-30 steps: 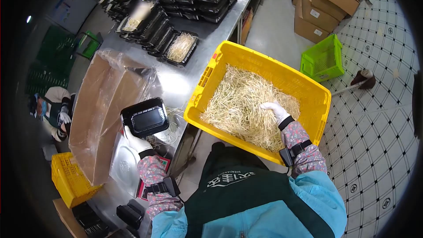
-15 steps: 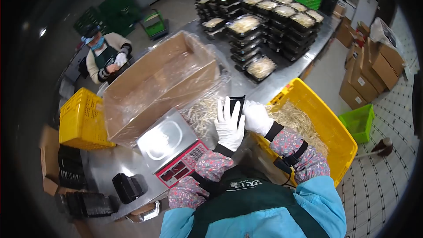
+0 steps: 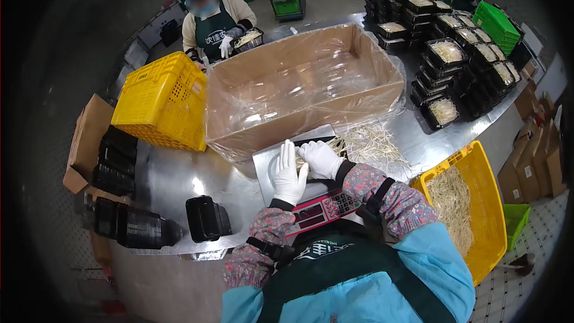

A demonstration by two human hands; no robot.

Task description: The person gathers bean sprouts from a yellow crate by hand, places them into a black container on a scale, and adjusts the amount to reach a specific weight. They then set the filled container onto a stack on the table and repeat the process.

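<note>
My left hand [image 3: 289,179], in a white glove, lies along the left side of a black plastic tray [image 3: 320,190], fingers stretched out and thumb apart. The tray rests on the steel plate of a red-framed scale [image 3: 311,216], and my hands cover much of it. Inside it some pale bean sprouts [image 3: 302,168] show between my hands. My right hand [image 3: 323,160], also gloved, is over the tray with its fingers curled into sprouts; its fingertips are partly hidden. A loose heap of sprouts [image 3: 373,148] lies on the metal table to the right.
A plastic-lined cardboard box [image 3: 239,137] stands beyond the scale. Yellow crates [image 3: 158,104] flank the table; the right one holds sprouts [image 3: 451,209]. Empty black trays [image 3: 203,218] lie left. Filled packs [image 3: 445,52] are stacked at far right. A co-worker [image 3: 218,21] holds a tray opposite.
My view has swung left. The black tray, earlier held upright between my hands near the heap, now sits on the scale with sprouts in it. The co-worker now holds a filled tray.
</note>
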